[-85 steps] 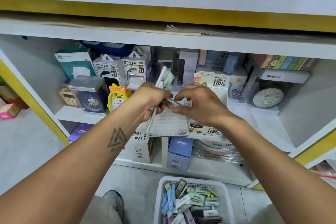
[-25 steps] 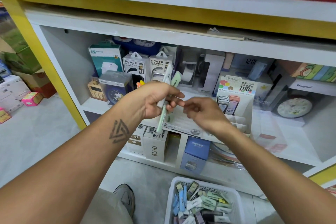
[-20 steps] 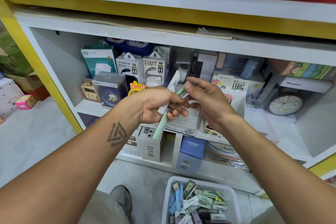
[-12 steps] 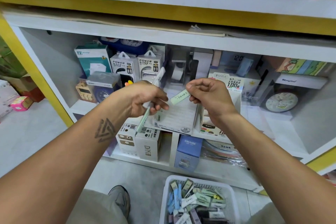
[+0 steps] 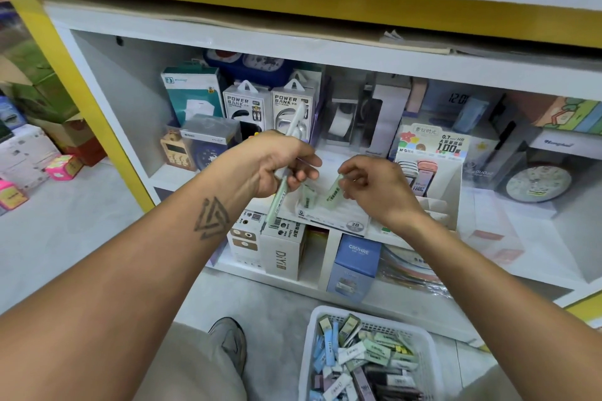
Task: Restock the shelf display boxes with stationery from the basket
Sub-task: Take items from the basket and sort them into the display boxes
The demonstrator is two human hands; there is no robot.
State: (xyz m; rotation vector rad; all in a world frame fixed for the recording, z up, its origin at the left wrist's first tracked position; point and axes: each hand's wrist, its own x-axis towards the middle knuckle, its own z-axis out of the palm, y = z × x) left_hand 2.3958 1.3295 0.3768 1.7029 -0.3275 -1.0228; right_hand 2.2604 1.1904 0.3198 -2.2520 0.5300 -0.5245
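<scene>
Left hand (image 5: 277,166) gripping two pens (image 5: 286,153), white and green. Right hand (image 5: 374,185) pinching a pale green piece (image 5: 333,195), possibly a cap, above the shelf's display box (image 5: 433,179). Basket (image 5: 312,352) below, on the floor.

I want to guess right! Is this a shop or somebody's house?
Most likely a stationery shop: boxed power banks and a lead-refill display box fill the shelf, and a basket of small packets waits below.

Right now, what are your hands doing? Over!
Left hand grips two pens. Right hand pinches green lead case, short of display box. Basket still loaded. Nothing in the way.
</scene>
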